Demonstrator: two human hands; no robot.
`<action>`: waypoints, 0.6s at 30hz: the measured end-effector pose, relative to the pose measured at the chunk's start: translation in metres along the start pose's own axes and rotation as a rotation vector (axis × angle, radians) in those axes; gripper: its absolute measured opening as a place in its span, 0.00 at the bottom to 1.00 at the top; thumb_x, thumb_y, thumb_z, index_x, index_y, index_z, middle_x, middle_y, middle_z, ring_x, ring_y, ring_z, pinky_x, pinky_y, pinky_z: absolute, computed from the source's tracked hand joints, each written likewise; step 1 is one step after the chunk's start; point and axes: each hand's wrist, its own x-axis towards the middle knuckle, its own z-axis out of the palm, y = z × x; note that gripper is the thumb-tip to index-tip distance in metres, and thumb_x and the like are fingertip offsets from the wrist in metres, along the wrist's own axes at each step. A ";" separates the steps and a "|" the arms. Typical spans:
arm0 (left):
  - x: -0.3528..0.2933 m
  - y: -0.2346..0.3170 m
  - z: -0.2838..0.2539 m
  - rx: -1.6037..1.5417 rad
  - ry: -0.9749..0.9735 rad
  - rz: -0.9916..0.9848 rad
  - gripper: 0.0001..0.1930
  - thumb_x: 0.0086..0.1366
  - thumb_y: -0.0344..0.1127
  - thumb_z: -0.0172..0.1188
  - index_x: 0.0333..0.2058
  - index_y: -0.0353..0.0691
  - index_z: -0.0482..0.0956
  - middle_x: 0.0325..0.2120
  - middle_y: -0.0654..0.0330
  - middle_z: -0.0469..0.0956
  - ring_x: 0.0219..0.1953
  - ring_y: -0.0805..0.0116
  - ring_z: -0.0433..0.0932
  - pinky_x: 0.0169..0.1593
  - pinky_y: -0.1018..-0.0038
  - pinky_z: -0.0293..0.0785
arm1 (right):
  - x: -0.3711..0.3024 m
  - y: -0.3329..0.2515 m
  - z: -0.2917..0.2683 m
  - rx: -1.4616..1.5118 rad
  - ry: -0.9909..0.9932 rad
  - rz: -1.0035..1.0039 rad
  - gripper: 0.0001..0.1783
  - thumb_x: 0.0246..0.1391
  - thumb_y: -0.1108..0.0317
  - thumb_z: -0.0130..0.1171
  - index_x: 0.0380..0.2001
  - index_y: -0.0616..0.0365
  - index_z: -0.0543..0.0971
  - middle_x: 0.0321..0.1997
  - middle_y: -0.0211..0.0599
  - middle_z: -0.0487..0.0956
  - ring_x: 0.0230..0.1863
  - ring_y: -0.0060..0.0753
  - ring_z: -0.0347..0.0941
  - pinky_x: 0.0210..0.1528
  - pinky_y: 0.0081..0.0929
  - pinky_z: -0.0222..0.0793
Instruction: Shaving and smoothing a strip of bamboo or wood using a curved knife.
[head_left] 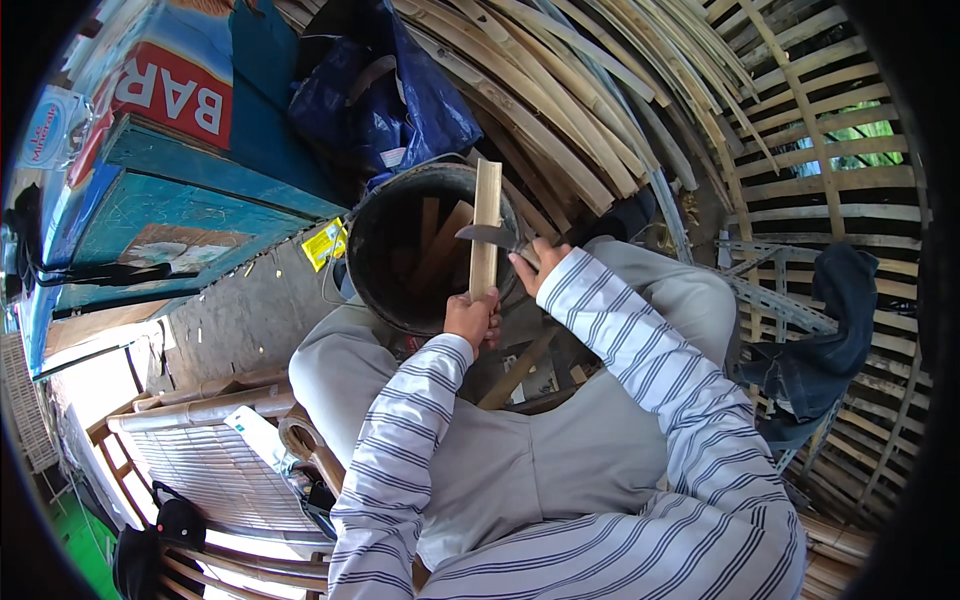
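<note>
My left hand (473,320) grips the lower end of a pale split bamboo piece (486,195), which stands nearly upright in the picture. In my right hand (540,262) is a knife with a dark curved blade (482,235). The blade lies across the bamboo around its middle, pointing left; whether it bites into it cannot be seen. Beneath both hands sits a black bucket (362,255) between my knees, with several pieces of wood or bamboo (440,240) inside. The knife's handle is mostly hidden by my fingers.
Long bamboo strips (560,110) are stacked beyond the bucket. A blue plastic bag (400,105) and a teal wooden cabinet (200,200) stand at the far left. A yellow packet (323,245) lies beside the bucket. Dark cloth (810,350) hangs on a metal frame at right, before a slatted wall.
</note>
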 end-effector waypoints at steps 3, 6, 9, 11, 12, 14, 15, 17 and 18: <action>0.004 0.005 -0.004 -0.034 0.002 0.031 0.15 0.68 0.40 0.53 0.25 0.38 0.66 0.13 0.65 0.61 0.11 0.74 0.58 0.15 0.73 0.57 | 0.012 -0.003 0.008 -0.034 0.048 -0.062 0.24 0.52 0.45 0.60 0.28 0.60 0.76 0.15 0.59 0.74 0.20 0.60 0.75 0.22 0.48 0.72; 0.005 0.004 -0.015 -0.023 0.040 0.006 0.15 0.67 0.40 0.53 0.25 0.38 0.66 0.13 0.65 0.61 0.11 0.74 0.58 0.15 0.73 0.56 | -0.022 -0.028 -0.014 -0.113 -0.191 -0.180 0.23 0.53 0.47 0.59 0.28 0.59 0.77 0.16 0.58 0.75 0.22 0.58 0.77 0.23 0.48 0.73; -0.003 -0.001 -0.003 -0.001 0.021 0.004 0.14 0.67 0.40 0.53 0.25 0.38 0.66 0.13 0.64 0.62 0.11 0.74 0.58 0.15 0.73 0.56 | -0.005 0.004 -0.001 -0.002 -0.093 -0.102 0.24 0.52 0.46 0.60 0.29 0.60 0.78 0.17 0.58 0.76 0.22 0.59 0.77 0.25 0.46 0.74; 0.001 0.006 -0.001 -0.025 0.024 0.006 0.14 0.67 0.40 0.53 0.25 0.38 0.66 0.13 0.64 0.62 0.11 0.74 0.58 0.15 0.73 0.56 | 0.018 0.000 0.001 0.024 0.040 0.002 0.26 0.51 0.44 0.60 0.28 0.61 0.78 0.18 0.58 0.76 0.23 0.60 0.77 0.25 0.45 0.75; 0.003 0.009 0.000 -0.050 0.027 0.007 0.14 0.67 0.39 0.53 0.26 0.38 0.67 0.13 0.64 0.62 0.11 0.74 0.58 0.15 0.73 0.56 | 0.015 -0.004 0.004 -0.040 0.048 -0.005 0.25 0.52 0.44 0.59 0.29 0.61 0.78 0.18 0.58 0.76 0.23 0.61 0.76 0.26 0.48 0.74; 0.006 0.004 -0.011 -0.047 0.030 0.006 0.13 0.67 0.39 0.53 0.26 0.39 0.67 0.13 0.64 0.62 0.11 0.74 0.59 0.15 0.72 0.56 | 0.002 -0.020 -0.006 -0.035 -0.109 -0.062 0.25 0.53 0.44 0.58 0.31 0.60 0.78 0.17 0.59 0.76 0.22 0.61 0.76 0.26 0.51 0.74; 0.006 0.004 -0.014 -0.056 0.044 -0.014 0.13 0.67 0.39 0.53 0.26 0.39 0.67 0.13 0.64 0.62 0.11 0.74 0.59 0.15 0.72 0.56 | -0.014 -0.023 -0.008 -0.070 -0.187 -0.162 0.24 0.53 0.45 0.58 0.31 0.60 0.77 0.16 0.58 0.75 0.22 0.61 0.76 0.25 0.53 0.72; 0.000 0.004 -0.010 -0.027 0.056 -0.013 0.13 0.67 0.39 0.53 0.26 0.38 0.67 0.13 0.64 0.62 0.11 0.74 0.59 0.15 0.72 0.57 | -0.018 -0.020 -0.015 -0.080 -0.165 -0.089 0.26 0.52 0.44 0.59 0.32 0.60 0.77 0.18 0.60 0.75 0.22 0.59 0.77 0.24 0.49 0.72; -0.001 0.005 -0.007 -0.024 0.054 -0.015 0.13 0.67 0.39 0.53 0.26 0.38 0.67 0.13 0.64 0.62 0.11 0.74 0.59 0.15 0.72 0.57 | -0.002 -0.006 -0.007 -0.021 -0.078 -0.021 0.27 0.52 0.43 0.59 0.33 0.60 0.78 0.19 0.61 0.75 0.22 0.58 0.77 0.24 0.48 0.72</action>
